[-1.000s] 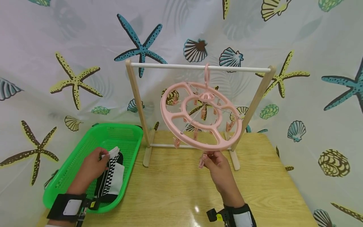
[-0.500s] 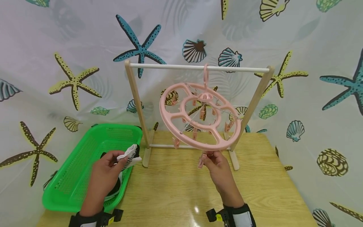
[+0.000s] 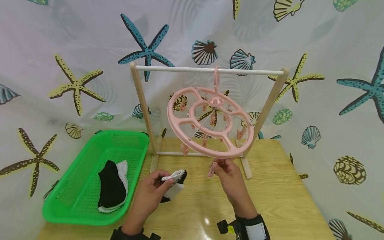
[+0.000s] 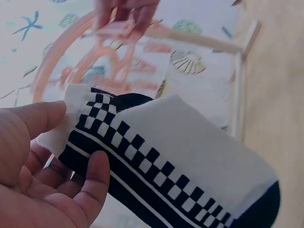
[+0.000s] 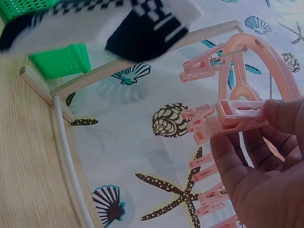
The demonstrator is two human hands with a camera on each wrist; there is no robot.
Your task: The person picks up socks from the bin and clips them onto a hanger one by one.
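My left hand [image 3: 151,190] pinches a sock [image 4: 156,156] by its white cuff; the sock is white and black with a checkered band and a dark toe. It hangs over the table, left of my right hand [image 3: 229,176]. Thumb and fingers of the right hand hold a pink clothespin [image 5: 240,111] at the near rim of the round pink drying hanger [image 3: 180,128]. In the right wrist view the sock shows at the upper left, apart from the clothespin. Several more pink clothespins [image 5: 204,66] dangle from the hanger.
The hanger hooks over the white rod [image 3: 180,69] of a wooden stand [image 3: 141,96]. At the left, a green basket [image 3: 75,166] holds a black and white sock [image 3: 111,186]. A shell-patterned cloth [image 3: 180,33] hangs behind the wooden table [image 3: 270,200].
My left hand has lifted the checkered sock out of the green basket and carried it right, toward the hanger. The right hand stays in place with the clothespin.
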